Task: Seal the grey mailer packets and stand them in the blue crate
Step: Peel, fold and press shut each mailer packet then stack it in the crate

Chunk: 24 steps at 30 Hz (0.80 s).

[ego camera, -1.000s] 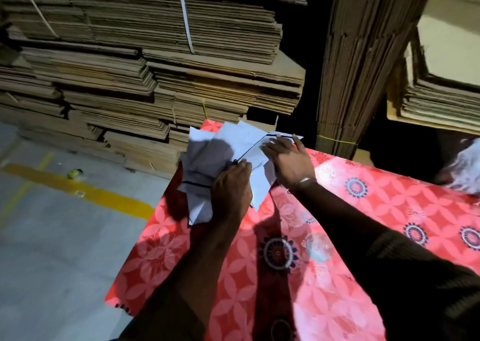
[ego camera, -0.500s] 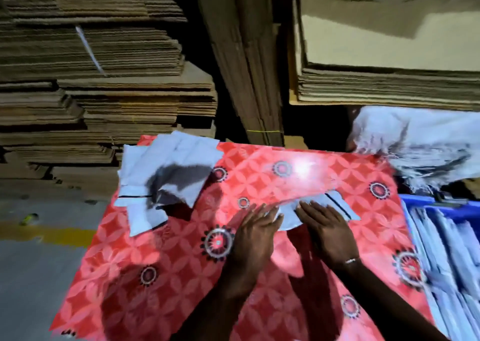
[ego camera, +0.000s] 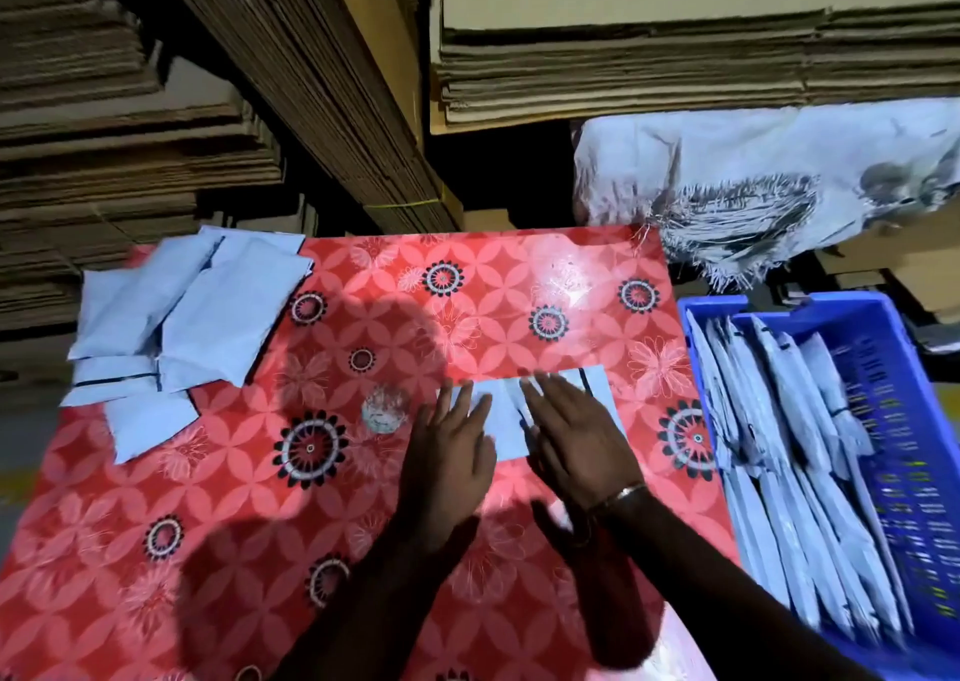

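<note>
two flat hands press one packet, many more wait

the left hand [ego camera: 451, 452] lies flat with its fingers straight and a little spread, pressing down on one grey packet [ego camera: 506, 423]. the right hand [ego camera: 574, 439] lies flat just beside it, fingers straight too, pressing the other half of the same packet. neither hand is curled round anything. the packet sits under both hands on the red flowery table [ego camera: 260, 550], and its far edge pokes out past the fingertips. it looks like the flap is being pushed shut, but i cannot tell if it is stuck down yet.

off to the side of the right hand is the blue crate [ego camera: 904, 420]. lots of grey packets [ego camera: 779, 472] already stand in it on their edges, in rows. so a good part of the job looks done.

far out past the left hand, at the table's corner, a pile of packets [ego camera: 176, 327] is waiting. i think these are not sealed yet, though i cannot be sure from here. each one would need pressing shut and then a place in the crate. there seems to be room left along the crate's far wall.
</note>
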Each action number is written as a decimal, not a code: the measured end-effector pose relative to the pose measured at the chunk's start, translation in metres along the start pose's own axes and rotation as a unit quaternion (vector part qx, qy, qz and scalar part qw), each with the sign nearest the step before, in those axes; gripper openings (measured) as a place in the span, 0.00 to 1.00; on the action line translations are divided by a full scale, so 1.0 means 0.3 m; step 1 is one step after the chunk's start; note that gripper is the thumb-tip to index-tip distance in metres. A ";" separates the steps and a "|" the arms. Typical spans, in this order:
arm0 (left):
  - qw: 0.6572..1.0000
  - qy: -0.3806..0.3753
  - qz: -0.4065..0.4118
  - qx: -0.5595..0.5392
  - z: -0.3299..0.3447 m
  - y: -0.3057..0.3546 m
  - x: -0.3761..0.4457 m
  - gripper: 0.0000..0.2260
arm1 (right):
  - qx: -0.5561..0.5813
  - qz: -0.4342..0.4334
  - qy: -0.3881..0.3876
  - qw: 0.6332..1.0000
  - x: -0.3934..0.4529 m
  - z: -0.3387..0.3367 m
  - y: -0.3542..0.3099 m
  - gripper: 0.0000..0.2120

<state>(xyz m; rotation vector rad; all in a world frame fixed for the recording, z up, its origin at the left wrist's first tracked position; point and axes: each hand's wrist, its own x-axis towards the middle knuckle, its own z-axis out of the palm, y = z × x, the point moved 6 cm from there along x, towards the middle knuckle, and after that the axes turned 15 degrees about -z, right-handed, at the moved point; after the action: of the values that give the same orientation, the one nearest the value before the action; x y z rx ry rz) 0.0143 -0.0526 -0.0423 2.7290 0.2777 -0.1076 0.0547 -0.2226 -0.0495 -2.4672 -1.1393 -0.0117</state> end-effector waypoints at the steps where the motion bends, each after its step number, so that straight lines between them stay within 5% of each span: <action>1: 1.000 0.009 -0.002 -0.006 0.014 0.022 0.025 0.22 | -0.015 0.011 0.001 1.000 0.024 0.001 0.018 0.25; 8: 0.997 0.001 -0.032 0.066 0.195 0.063 0.142 0.25 | -0.072 0.056 -0.104 0.990 0.079 0.153 0.131 0.28; 24: 0.991 0.077 -0.046 0.102 0.231 0.064 0.127 0.25 | -0.093 0.067 -0.101 0.988 0.079 0.179 0.146 0.30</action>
<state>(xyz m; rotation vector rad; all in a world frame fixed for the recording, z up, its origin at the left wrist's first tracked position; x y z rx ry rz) 0.0530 -0.0903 -0.1033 2.9325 0.4587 0.0536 0.0935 -0.2104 -0.1104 -2.7586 -1.0924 0.1824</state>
